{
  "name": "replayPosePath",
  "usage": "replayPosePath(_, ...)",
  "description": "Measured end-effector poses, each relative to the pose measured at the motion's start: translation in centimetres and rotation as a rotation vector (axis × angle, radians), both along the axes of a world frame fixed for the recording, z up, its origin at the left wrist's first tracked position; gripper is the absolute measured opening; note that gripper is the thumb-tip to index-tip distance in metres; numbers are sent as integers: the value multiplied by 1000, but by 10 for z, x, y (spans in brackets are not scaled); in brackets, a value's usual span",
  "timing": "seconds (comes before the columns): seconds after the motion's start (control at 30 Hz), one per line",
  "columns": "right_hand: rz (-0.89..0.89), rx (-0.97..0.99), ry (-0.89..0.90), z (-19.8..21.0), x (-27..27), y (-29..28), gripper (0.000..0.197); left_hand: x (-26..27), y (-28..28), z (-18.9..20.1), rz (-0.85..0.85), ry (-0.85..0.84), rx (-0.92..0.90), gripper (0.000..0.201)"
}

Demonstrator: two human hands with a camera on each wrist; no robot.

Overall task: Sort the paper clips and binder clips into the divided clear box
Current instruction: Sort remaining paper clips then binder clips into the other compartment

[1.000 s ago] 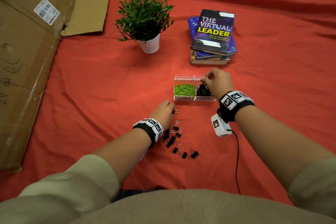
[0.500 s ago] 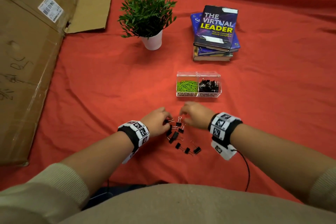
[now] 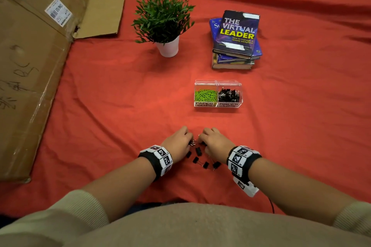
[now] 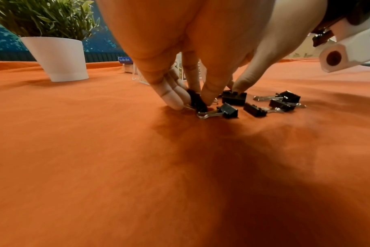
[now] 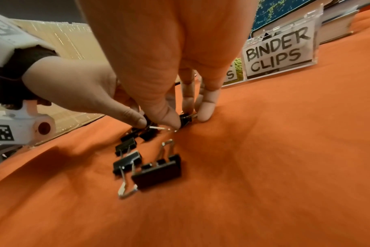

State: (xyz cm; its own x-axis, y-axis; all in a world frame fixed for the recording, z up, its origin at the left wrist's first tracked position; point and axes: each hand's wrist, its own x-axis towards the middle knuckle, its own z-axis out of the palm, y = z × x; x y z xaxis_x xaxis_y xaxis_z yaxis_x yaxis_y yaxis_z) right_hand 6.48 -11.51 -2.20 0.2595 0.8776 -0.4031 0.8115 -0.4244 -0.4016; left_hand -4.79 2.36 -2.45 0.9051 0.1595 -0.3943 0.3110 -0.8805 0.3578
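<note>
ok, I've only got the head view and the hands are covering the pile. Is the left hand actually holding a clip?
Observer: Yes. In the left wrist view the left hand pinches a black binder clip between thumb and fingertips, low on the cloth.
Operator: And the right?
Observer: In the right wrist view the right hand pinches a second clip at its fingertips, also down at the cloth.

Potted plant (image 3: pixel 163 24), stacked books (image 3: pixel 235 40) (three or so), cardboard box (image 3: pixel 30 56)
</note>
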Motion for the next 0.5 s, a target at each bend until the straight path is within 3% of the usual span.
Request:
replayPosePath(0.2, -84, -20, -11, 0, 4, -11, 39, 4, -2, 1, 25, -25, -25, 15)
replayPosePath(0.4, -137, -7, -30, -3, 10, -16, 24, 35, 4, 22, 186, -143, -184, 15)
replayPosePath(0.5, -216, 94, 70, -7, 17, -21, 19, 67, 4, 39, 262, -234, -278, 18)
